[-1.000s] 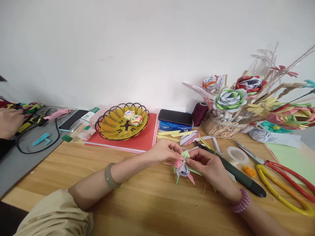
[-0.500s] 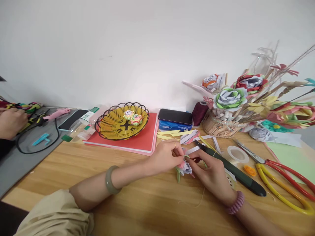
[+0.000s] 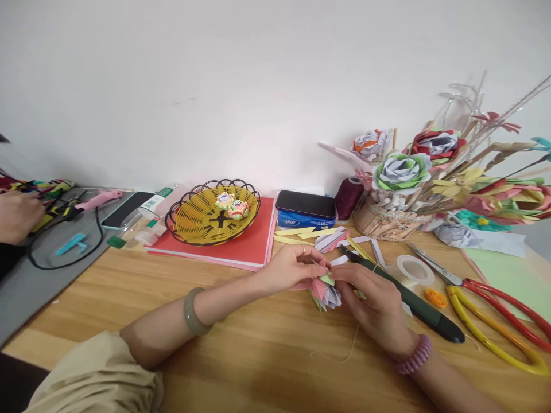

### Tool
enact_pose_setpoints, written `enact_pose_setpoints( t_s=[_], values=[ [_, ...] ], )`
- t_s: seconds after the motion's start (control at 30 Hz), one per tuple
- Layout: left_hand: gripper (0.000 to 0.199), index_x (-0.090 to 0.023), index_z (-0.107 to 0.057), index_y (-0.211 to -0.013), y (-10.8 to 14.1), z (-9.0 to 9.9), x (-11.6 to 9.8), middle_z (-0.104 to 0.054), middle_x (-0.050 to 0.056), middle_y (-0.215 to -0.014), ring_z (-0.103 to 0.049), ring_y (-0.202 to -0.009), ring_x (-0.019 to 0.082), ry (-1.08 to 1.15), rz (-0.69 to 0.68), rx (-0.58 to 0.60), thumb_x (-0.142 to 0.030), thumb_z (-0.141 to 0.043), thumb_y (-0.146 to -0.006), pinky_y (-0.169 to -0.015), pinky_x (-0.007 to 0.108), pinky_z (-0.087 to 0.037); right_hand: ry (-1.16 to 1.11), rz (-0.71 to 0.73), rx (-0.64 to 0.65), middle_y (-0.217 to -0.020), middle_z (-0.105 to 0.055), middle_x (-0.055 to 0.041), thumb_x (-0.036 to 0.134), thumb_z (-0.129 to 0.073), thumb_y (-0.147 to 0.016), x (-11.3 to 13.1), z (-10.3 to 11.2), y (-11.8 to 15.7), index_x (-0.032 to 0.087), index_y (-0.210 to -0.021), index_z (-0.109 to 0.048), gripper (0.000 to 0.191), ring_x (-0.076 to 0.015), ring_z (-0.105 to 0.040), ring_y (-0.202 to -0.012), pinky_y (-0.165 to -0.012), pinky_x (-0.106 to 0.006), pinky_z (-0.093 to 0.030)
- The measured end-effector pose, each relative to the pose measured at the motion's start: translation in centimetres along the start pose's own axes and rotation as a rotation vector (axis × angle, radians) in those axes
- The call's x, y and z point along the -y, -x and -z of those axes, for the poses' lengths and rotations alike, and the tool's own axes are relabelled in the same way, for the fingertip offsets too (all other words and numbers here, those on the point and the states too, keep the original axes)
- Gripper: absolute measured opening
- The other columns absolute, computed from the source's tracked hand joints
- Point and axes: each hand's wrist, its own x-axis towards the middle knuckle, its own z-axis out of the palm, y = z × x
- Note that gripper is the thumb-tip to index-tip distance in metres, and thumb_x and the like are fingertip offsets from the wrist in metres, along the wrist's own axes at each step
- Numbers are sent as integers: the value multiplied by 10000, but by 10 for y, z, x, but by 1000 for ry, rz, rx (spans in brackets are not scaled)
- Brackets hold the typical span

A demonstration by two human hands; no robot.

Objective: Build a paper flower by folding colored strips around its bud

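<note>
Between my two hands, just over the wooden table, is a small folded paper flower in white, pink and light green. My left hand pinches its upper edge from the left, thumb and fingers together. From the right, my right hand grips the flower's green and white edge with its fingertips, which are partly hidden. A thin pale thread trails onto the table below my right hand. Cut paper strips in yellow and white lie just beyond the hands.
A yellow woven basket with two small paper flowers rests on red paper. To the right lie a dark green utility knife, a tape roll and scissors. Paper flowers stand in a pot. Another person's hand is at far left.
The paper flower has turned between my hands, showing more of its pink and green petals. My right hand has shifted its fingers slightly; the left stays pinched.
</note>
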Motion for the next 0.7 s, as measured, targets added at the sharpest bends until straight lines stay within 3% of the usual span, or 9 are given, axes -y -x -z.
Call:
enact_pose_setpoints(
  t_s=[0.1, 0.2, 0.33, 0.4, 0.53, 0.7],
  values=[
    [203, -127, -609, -659, 0, 0, 2, -618, 23, -699, -573, -652, 113, -44, -206, -171, -289, -720, -608, -606, 237, -457, 38, -54, -126, -891, -621, -69, 81, -528, -793, 3, 2, -4, 209, -931, -549, 189, -196, -590, -844, -723, -322, -480],
    [117, -138, -612, -636, 4, 1, 3, -608, 23, -692, -576, -704, 113, -253, -553, -311, -223, -687, -666, -656, 244, -474, 64, -172, -211, -792, -597, -53, 152, -559, -789, 10, 7, -9, 202, -838, -564, 70, -198, -561, -765, -679, -330, -456],
    [43, -165, -628, -712, 11, 1, 3, -632, 29, -738, -576, -736, 116, -715, -1039, -352, -123, -621, -723, -679, 258, -490, -146, -388, -2, -681, -580, -12, 268, -532, -824, 20, 8, -14, 201, -788, -584, 92, -149, -511, -599, -544, -268, -417],
    [105, -177, -619, -737, 14, 0, 3, -643, 18, -746, -570, -762, 127, -877, -1185, -400, -77, -620, -704, -684, 262, -500, -306, -525, 114, -671, -578, -6, 333, -522, -825, 21, 7, -15, 198, -757, -581, 163, -146, -517, -598, -540, -256, -420],
    [132, -196, -604, -739, 15, -2, 4, -628, 12, -781, -568, -893, 163, -943, -1259, -456, -70, -617, -700, -746, 296, -516, -531, -674, 145, -692, -576, -9, 402, -550, -789, 18, 4, -16, 193, -724, -582, 221, -161, -544, -660, -602, -265, -446],
    [56, -172, -576, -792, 15, -3, 10, -599, 65, -957, -569, -988, 171, -640, -965, -355, -125, -549, -780, -875, 371, -473, -640, -730, 118, -727, -583, -14, 404, -546, -791, 18, 3, -16, 190, -722, -577, 227, -171, -546, -713, -661, -289, -450]
  ],
)
